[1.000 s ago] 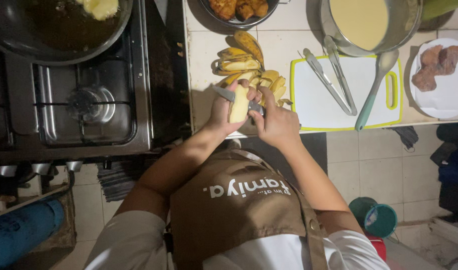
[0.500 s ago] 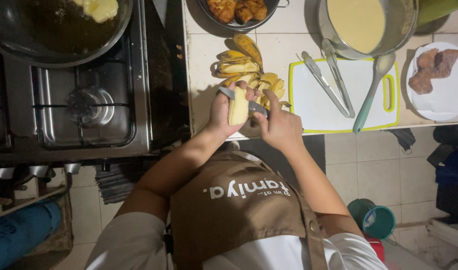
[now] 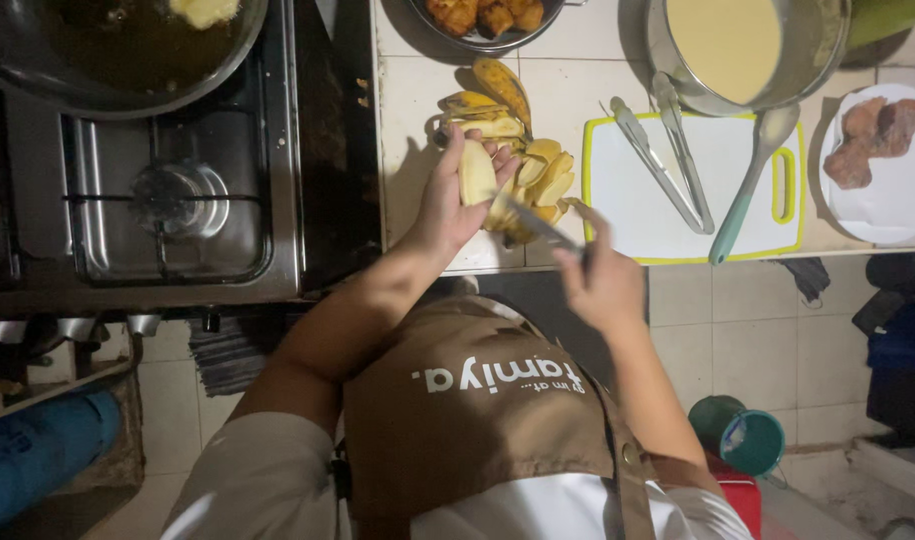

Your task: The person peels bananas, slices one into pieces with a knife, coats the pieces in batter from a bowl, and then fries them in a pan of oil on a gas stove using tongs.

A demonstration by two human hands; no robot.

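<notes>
Since the earlier frames, both hands are drawing apart: the right hand [image 3: 606,282], then pressed against the left over the fruit, is now sitting lower and off to the side, near the counter's front edge. It is closing around the handle of a knife [image 3: 540,226], whose blade is slanting up toward the peeled banana [image 3: 477,172] and appears to be meeting its lower end (the dim light is making the exact contact hard to judge). The left hand [image 3: 450,203] is wrapping its fingers around that pale banana, holding it upright above the tiled counter [image 3: 408,110]. Just beyond it, a pile of yellow banana peels and pieces [image 3: 533,170] is lying on the tiles, touching the white cutting board [image 3: 738,170] with its green rim. Metal tongs [image 3: 668,160] and a teal-handled ladle [image 3: 748,195] are resting on the board. Farther out, a pot of creamy batter [image 3: 728,45], a bowl of fried pieces [image 3: 488,18] and a white plate [image 3: 878,190] are sitting along the counter, and a gas stove [image 3: 168,200] with a dark frying pan [image 3: 128,50] is standing to the left.
</notes>
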